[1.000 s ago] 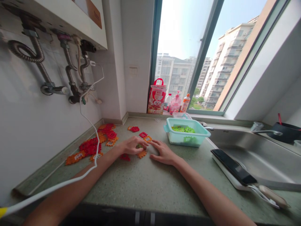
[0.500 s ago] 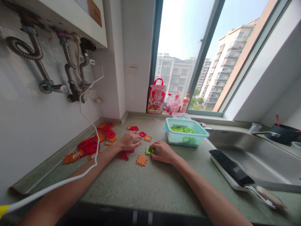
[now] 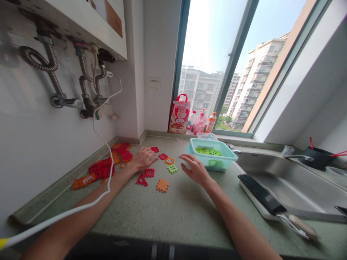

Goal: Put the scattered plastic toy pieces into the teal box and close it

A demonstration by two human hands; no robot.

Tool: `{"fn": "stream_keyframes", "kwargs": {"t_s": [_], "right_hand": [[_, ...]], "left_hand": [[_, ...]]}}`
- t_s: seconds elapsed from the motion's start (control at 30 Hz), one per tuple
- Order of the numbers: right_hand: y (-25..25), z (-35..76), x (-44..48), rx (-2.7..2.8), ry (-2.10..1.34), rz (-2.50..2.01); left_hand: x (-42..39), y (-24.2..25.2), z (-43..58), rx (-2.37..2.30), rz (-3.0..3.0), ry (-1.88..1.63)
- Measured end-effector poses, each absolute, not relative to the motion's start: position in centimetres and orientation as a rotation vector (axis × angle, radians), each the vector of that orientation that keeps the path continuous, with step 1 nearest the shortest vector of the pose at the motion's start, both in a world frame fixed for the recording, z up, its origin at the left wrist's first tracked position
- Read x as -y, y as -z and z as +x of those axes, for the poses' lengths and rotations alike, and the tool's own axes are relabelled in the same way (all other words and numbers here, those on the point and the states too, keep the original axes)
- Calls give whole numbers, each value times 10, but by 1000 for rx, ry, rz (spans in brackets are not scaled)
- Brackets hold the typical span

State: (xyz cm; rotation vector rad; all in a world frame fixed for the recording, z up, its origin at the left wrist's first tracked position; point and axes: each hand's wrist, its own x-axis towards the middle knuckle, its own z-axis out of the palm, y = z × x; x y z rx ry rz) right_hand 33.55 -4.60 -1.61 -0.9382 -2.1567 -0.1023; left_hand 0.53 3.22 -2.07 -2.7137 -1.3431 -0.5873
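My right hand is open over the counter, fingers apart and holding nothing. Just left of it lies a green notched puzzle tile, with an orange tile touching or close behind it. My left hand is open too, its fingertips beside a red tile that it may be touching. Below that hand are two more red tiles, a square-holed one and another. A small red tile sits between the hands, and a plain orange tile lies nearer me.
A heap of red and orange tiles is by the left wall. The turquoise tub holds green tiles. A white cable crosses my left forearm. At right are a phone and the steel sink.
My right hand has let go of the green tile and moved up and right. The tile now lies flat by the orange one. My left hand has shifted slightly left, uncovering red tiles.
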Motion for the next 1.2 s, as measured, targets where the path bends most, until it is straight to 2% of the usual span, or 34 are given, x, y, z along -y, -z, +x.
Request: {"fn": "stream_keyframes", "kwargs": {"t_s": [0.1, 0.3, 0.47, 0.6, 0.77, 0.9, 1.1, 1.2], "right_hand": [[37, 322, 41, 2344, 0, -1033], [50, 312, 35, 2408, -135, -1030], [41, 315, 41, 2400, -92, -923], [17, 320, 48, 2302, 171, -769], [-23, 357, 58, 1875, 581, -891], [-37, 398, 63, 1483, 801, -1017], [-33, 420, 53, 1350, 873, -1395], [-29, 404, 51, 1473, 828, -1334]], "left_hand": [[-33, 6, -1, 1357, -2629, 560], [-11, -36, -75, 1776, -2475, 667], [52, -1, -176, 1791, -2435, 591], [83, 32, -218, 1910, -2460, 479], [72, 36, -189, 1840, -2543, 325], [47, 39, -148, 1721, -2557, 333], [16, 36, -95, 1603, -2537, 340], [5, 31, -79, 1537, -2546, 315]]}}
